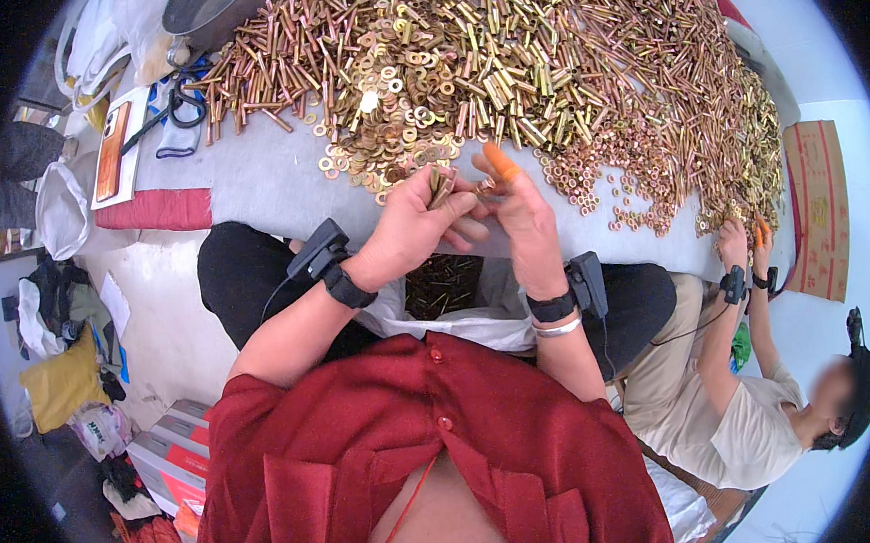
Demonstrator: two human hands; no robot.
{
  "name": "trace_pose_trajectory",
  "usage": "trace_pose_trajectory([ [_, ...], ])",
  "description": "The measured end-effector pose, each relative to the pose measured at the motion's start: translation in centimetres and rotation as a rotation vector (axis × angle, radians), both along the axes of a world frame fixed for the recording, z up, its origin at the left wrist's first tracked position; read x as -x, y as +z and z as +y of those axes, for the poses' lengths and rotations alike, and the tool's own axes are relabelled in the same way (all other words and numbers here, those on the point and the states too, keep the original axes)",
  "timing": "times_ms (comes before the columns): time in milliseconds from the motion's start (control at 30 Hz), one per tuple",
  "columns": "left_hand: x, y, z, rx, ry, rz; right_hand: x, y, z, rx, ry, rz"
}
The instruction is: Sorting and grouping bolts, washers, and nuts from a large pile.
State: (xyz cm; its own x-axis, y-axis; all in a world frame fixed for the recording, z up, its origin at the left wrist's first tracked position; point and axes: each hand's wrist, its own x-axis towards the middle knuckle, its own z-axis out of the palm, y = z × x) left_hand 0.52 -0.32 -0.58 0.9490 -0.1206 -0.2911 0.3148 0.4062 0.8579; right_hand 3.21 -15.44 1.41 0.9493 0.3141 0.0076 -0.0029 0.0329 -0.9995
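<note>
My left hand (413,222) is closed around a few brass-coloured metal sleeves (441,186), their ends showing above the thumb. Close beside it, nearly touching, is my right hand (527,217), an orange finger cot (500,162) on one finger. Its fingers are bent toward the left hand around something small and metallic that I cannot make out. Just beyond both hands lies a heap of flat washers (393,124), with loose sleeves (531,62) piled behind and small nuts (580,181) to the right. Below my hands, an open white sack (385,313) between my knees holds dark metal pieces (441,286).
At the right a co-worker (720,410) reaches both hands into the heap. A dark bowl (209,9) stands at the far left, near scissors (185,105) and an orange phone (112,151). A cardboard sheet (818,211) leans at the right. Boxes (170,454) sit on the lower-left floor.
</note>
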Motion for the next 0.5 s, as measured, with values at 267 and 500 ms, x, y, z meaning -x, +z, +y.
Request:
trace_pose_trajectory([
  [267,-0.4,0.1,0.4,0.102,0.005,-0.029,0.4,-1.4,0.0,-0.271,-0.081,0.19],
  [500,-0.2,0.4,0.4,-0.124,-0.103,-0.039,-2.1,-2.2,-1.2,0.265,-0.238,-0.063],
])
